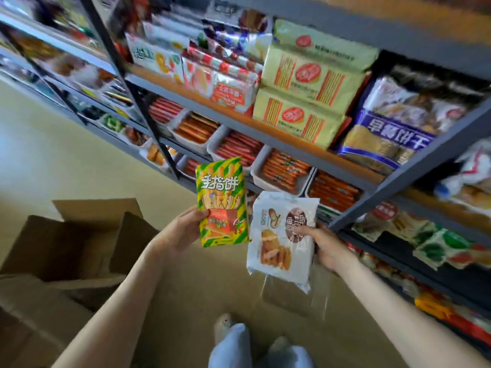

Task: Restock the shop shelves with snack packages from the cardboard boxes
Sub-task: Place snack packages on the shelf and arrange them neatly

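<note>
Now gripping a green pack (221, 203) in the left hand (186, 229), clamping a white pack (279, 243) in the right hand (326, 247), labels up near the shelves (212, 115), probably to match slots, clear of the box (66, 243).

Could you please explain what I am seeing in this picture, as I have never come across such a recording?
There is no machine here: a camera worn on a person's head looks forward and down at their bare hands. The left hand holds a green-and-yellow striped snack packet; the right hand holds a white snack packet. An open cardboard box stands on the floor to the left. The grey shelves ahead are full of snacks.
</note>
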A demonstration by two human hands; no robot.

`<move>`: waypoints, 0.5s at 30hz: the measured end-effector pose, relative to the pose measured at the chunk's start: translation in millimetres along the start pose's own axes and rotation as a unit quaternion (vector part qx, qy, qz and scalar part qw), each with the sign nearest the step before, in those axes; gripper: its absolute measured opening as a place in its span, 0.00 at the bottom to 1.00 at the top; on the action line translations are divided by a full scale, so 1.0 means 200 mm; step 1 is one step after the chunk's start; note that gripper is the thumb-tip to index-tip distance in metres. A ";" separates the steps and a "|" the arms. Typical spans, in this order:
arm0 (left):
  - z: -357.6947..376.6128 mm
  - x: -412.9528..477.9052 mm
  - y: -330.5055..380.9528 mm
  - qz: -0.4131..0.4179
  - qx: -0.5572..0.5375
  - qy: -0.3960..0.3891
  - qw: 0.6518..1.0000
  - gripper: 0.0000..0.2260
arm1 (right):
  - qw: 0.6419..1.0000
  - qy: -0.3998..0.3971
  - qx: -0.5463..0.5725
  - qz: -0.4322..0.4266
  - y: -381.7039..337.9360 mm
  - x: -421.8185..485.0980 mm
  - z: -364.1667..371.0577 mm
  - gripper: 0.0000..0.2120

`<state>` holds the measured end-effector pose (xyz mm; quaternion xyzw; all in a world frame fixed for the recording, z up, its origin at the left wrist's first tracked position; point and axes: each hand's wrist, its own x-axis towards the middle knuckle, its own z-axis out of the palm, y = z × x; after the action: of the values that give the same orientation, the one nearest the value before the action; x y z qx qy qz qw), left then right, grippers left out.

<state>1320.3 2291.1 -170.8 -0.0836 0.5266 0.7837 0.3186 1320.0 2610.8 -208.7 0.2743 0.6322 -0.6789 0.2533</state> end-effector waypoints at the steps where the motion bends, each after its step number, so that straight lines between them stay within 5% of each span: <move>1: 0.01 -0.06 0.08 0.014 0.006 0.007 1.000 0.45 | 1.000 -0.008 0.004 -0.013 -0.05 -0.05 0.05 0.36; 5: 0.00 -0.23 0.36 0.060 0.020 0.022 0.998 0.44 | 0.997 -0.046 0.020 -0.062 -0.29 -0.25 0.26 0.19; 12: -0.22 -0.42 0.78 0.104 0.057 0.020 0.993 0.41 | 0.985 -0.053 0.025 -0.163 -0.72 -0.42 0.64 0.26; 15: -0.29 -0.48 0.95 0.135 0.068 0.035 0.988 0.42 | 0.979 -0.066 0.033 -0.188 -0.89 -0.44 0.82 0.19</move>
<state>1271.2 2153.5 -4.0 -0.0175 0.5959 0.7784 0.1965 1252.4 2459.2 -11.2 0.1132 0.6317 -0.7513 0.1536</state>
